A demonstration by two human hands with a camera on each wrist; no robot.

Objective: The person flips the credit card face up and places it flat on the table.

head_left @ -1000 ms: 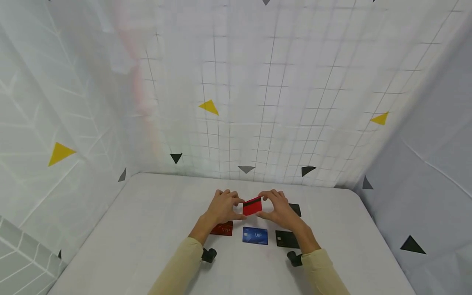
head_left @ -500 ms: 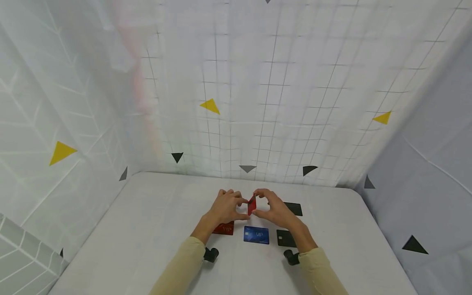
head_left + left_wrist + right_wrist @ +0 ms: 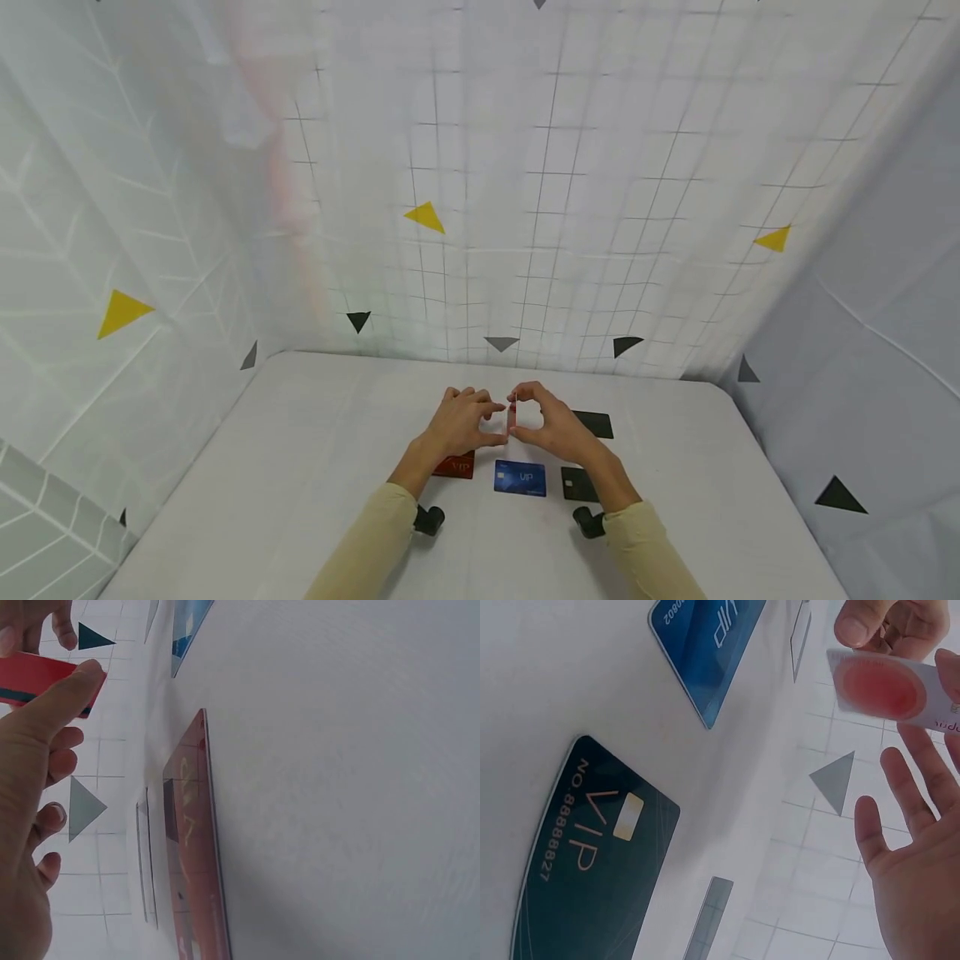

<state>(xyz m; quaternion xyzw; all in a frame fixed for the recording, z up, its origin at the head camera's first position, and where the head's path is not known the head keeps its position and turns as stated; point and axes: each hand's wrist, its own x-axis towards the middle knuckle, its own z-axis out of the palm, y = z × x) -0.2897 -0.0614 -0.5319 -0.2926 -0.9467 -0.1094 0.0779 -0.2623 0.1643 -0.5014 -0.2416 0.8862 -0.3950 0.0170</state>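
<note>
Between both hands, above the white table, a thin red card (image 3: 512,419) stands nearly edge-on in the head view. Its red back with a dark stripe (image 3: 34,679) shows in the left wrist view; the right wrist view shows its pale face with a red oval (image 3: 881,690). My left hand (image 3: 459,421) pinches one edge, thumb over a corner. My right hand (image 3: 558,425) holds the other end between thumb and fingers. Below lie a dark red VIP card (image 3: 456,467), partly hidden by the left hand, a blue VIP card (image 3: 520,478) and a dark green VIP card (image 3: 592,825).
Another dark card (image 3: 596,424) lies behind the right hand. A thin flat card (image 3: 147,859) lies beyond the dark red one in the left wrist view. White sheets (image 3: 487,208) with grid lines and triangles enclose the table (image 3: 262,500) at the back and sides.
The red card has turned from showing its striped face to nearly edge-on. The right hand has shifted left, closer to the left hand, uncovering more of the dark card behind it.
</note>
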